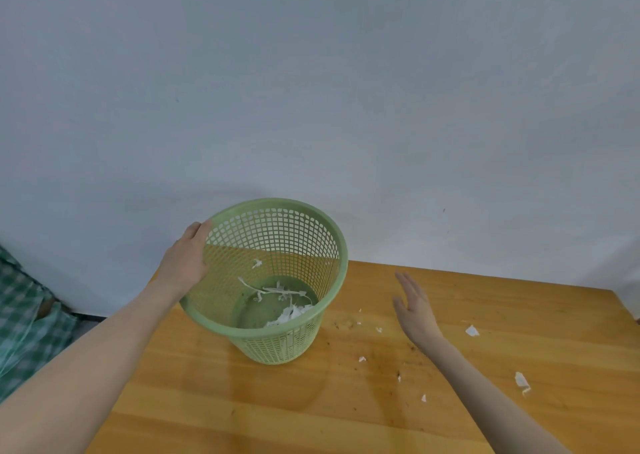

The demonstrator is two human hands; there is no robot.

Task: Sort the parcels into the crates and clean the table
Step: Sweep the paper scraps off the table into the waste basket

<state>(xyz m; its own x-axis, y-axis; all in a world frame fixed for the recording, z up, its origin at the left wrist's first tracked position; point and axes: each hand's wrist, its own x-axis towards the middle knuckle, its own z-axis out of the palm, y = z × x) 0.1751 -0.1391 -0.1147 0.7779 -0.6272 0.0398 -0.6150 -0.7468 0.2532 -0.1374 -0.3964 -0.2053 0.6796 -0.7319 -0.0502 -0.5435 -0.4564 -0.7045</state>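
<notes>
A green mesh wastebasket (322, 315) stands on the wooden table (242, 401), tilted toward me. White paper scraps (291, 311) lie in its bottom. My left hand (187, 259) lies against the outside of the basket's left wall just below the rim; how its fingers hold the basket is hidden. My right hand (415, 310) hovers open over the table to the right of the basket, fingers straight, holding nothing. Small white paper bits (471, 331) and a larger scrap (521, 381) lie scattered on the table around my right arm. No parcels or crates are in view.
A plain grey wall (311, 90) rises right behind the table. Green checked fabric (24, 315) hangs at the far left beyond the table's left edge. Dark crumbs (398, 372) speckle the wood near the scraps.
</notes>
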